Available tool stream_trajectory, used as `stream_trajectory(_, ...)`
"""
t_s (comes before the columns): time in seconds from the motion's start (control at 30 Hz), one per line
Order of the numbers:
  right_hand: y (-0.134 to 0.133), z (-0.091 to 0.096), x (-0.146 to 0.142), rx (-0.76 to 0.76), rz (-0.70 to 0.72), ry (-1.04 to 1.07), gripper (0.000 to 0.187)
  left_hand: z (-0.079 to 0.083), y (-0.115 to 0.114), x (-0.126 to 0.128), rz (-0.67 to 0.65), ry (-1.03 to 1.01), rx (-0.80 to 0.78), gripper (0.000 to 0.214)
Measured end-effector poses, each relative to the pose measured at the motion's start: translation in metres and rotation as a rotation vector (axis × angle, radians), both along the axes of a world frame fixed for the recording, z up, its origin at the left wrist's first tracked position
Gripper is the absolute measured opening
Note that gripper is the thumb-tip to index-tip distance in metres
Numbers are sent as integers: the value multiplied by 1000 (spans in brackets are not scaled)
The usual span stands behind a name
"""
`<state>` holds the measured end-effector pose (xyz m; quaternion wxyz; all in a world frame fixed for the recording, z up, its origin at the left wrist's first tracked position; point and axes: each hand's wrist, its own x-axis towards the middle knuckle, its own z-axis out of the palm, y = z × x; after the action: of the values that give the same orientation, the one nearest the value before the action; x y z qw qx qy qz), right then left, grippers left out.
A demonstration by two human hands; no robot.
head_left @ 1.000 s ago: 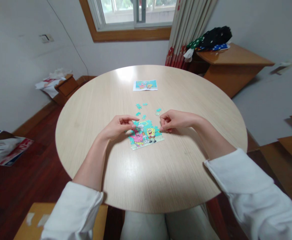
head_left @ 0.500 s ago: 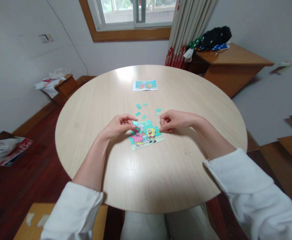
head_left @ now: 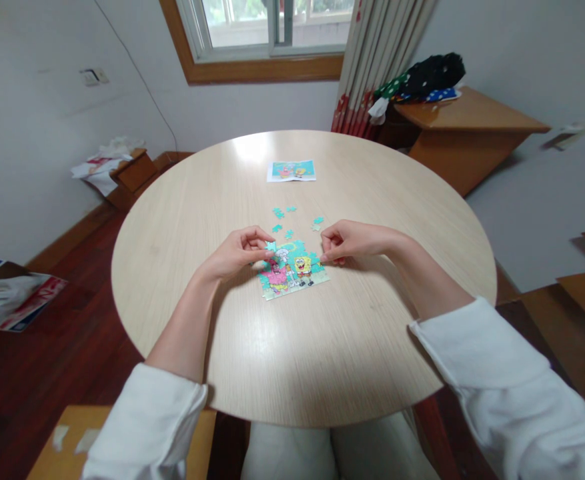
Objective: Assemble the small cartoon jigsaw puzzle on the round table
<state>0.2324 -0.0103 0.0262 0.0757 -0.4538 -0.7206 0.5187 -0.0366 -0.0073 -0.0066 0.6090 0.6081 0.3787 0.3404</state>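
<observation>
Teal and pink, the puzzle [head_left: 292, 275] lay between your left hand [head_left: 233, 256] and right hand [head_left: 348, 239]. Your left forefinger had drawn back slightly from the thumb-side gap, baring a corner piece [head_left: 271, 247], perhaps still being settled; right fingers stayed bunched at the edge. Neither grip was clear. Loose pieces [head_left: 318, 220] and the picture [head_left: 292, 171] lay beyond.

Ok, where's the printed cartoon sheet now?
In the head view, the printed cartoon sheet lies midway across, toward the far edge of the round table, beyond loose puzzle pieces.
</observation>
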Motion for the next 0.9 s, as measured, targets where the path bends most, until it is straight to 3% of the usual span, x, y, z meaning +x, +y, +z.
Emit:
stream_trajectory(0.33, 0, 1, 0, -1, 7, 11, 41, 3, -1, 0, -23, -5, -5, 36)
stream_trajectory(0.9, 0, -1, 0, 25, 1, -9, 35, 1, 0, 0, 10, -3, -35, 29)
